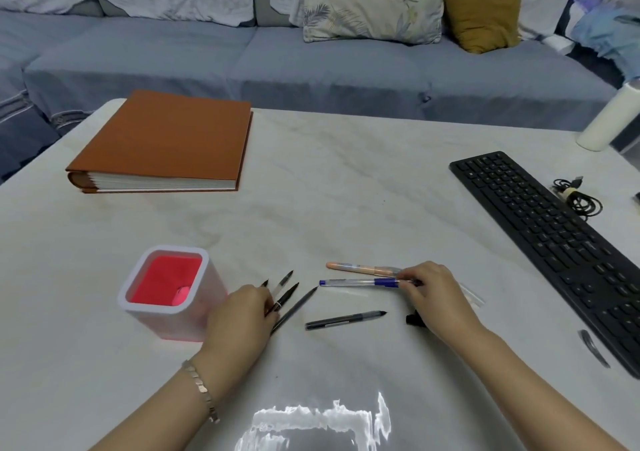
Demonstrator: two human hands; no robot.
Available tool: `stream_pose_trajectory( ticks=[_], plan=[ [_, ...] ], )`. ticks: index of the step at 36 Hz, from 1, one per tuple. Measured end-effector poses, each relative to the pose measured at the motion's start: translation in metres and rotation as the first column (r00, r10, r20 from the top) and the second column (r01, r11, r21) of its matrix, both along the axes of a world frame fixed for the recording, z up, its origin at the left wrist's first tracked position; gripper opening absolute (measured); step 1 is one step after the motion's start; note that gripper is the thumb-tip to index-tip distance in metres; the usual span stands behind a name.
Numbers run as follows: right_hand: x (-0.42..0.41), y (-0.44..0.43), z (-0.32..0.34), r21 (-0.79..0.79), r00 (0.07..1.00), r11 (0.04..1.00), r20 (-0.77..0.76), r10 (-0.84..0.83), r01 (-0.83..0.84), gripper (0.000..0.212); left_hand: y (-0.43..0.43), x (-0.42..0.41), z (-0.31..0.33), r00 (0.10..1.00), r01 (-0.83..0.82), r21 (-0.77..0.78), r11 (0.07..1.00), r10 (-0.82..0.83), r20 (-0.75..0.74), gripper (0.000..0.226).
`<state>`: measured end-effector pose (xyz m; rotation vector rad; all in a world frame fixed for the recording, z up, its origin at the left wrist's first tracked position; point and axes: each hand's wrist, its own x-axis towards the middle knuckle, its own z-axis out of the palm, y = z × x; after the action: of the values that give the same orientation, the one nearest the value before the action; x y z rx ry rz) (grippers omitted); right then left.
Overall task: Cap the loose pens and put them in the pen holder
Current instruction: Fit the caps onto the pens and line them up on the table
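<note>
While still uncapped, pens [287, 294] fanned under left hand [239, 315], fingers loosely gathering them beside holder [166, 291]. Right hand [433, 294] pinching blue pen [360, 282] at its tip end, likely for capping. Black cap [414, 319] half hidden under the palm; clear caps [472, 294] barely discernible.

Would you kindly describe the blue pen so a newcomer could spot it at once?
Start at the black keyboard on the white marble table, then look toward the right hand. Its fingertips touch the clear-barrelled blue pen, just nearer than the orange highlighter; the other pens are black.
</note>
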<state>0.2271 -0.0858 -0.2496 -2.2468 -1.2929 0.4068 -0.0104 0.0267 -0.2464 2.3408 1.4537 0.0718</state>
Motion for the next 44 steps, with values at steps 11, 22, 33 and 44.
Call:
stream_pose_trajectory(
  ticks=[11,22,33,44],
  plan=[
    [0.030,-0.049,0.008,-0.072,0.997,0.997,0.072,-0.009,0.014,0.016,-0.005,0.019,0.015,0.957,-0.033,0.032,0.999,0.022,0.291,0.022],
    [0.011,-0.056,-0.006,-0.112,0.968,0.983,0.191,0.162,-0.143,0.025,-0.020,0.049,0.040,0.733,0.115,-0.398,0.910,0.192,0.652,0.020],
    [0.003,-0.045,-0.002,0.073,0.962,0.997,0.273,0.017,-0.039,0.008,-0.030,0.052,0.062,0.624,0.204,-0.514,0.833,0.294,0.724,0.016],
    [-0.025,-0.027,0.085,0.442,0.904,0.895,-0.404,0.138,0.062,0.025,-0.039,0.047,0.071,0.720,0.275,-0.347,0.897,0.047,0.692,0.024]
  ],
)
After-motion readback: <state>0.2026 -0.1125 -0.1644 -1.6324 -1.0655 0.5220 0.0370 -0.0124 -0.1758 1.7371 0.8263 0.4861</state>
